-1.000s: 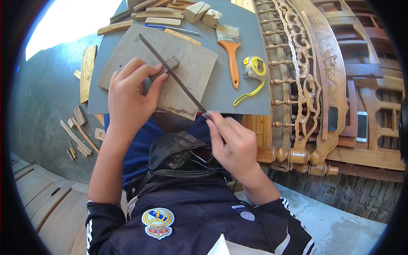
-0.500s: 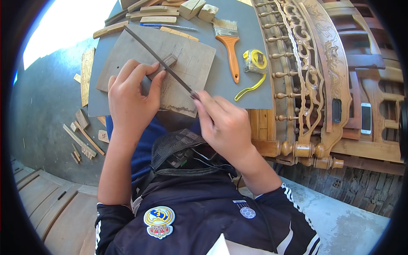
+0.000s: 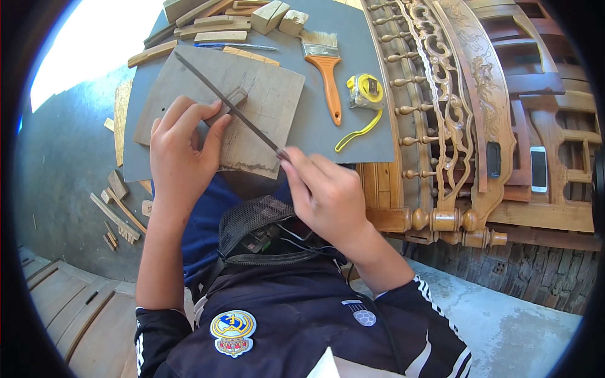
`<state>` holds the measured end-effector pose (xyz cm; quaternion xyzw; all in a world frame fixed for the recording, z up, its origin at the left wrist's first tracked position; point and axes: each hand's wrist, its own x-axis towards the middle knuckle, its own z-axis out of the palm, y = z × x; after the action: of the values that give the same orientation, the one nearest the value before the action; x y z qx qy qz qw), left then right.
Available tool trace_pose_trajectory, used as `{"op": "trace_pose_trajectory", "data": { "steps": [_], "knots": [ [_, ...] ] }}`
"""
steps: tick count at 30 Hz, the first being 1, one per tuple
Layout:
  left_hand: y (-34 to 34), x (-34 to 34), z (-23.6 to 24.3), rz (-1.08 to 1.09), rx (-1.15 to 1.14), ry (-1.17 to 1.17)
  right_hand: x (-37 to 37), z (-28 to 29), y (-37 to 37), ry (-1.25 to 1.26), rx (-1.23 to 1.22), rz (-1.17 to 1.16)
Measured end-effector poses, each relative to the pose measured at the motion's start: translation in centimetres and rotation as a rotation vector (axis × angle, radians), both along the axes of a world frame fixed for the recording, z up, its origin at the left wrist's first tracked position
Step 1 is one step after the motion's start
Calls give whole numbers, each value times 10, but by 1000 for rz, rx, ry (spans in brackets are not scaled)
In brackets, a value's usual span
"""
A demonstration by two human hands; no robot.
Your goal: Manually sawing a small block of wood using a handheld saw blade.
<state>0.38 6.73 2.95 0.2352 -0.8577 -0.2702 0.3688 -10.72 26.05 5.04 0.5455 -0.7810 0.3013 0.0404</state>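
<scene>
My right hand (image 3: 328, 192) is closed around the near end of a long, thin, dark file (image 3: 253, 128). The file slants up and to the left, its far part lying across or just over a small wooden block (image 3: 237, 97). With thumb and fingers, my left hand (image 3: 186, 142) grips that block and steadies it on a flat wooden board (image 3: 277, 88). Faint pencil lines mark the board, and its near edge is rough and dark. Part of the block is hidden behind my left fingers and the file.
On the grey tabletop (image 3: 372, 142) lie a paintbrush (image 3: 329, 82), a tape measure (image 3: 365, 92) with a yellow strap, a blue pen (image 3: 233, 46) and several wood strips (image 3: 220, 36). Carved wooden furniture (image 3: 454, 107) stands close on the right, bearing a white phone (image 3: 539, 169). Wood scraps (image 3: 116, 217) litter the floor at left.
The file and my right hand have drawn back slightly toward me. My left hand keeps its hold on the block. The whole view has shifted a little.
</scene>
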Motion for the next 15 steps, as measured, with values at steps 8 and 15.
{"op": "trace_pose_trajectory", "data": {
  "steps": [8, 15],
  "knots": [
    [4, -4, -7, 49, -99, 1, -4, -3, -39, -27, -1, 30],
    [1, -3, -9, 88, -170, 22, 4, 8, 24, 1, 23, 26]
  ]
}}
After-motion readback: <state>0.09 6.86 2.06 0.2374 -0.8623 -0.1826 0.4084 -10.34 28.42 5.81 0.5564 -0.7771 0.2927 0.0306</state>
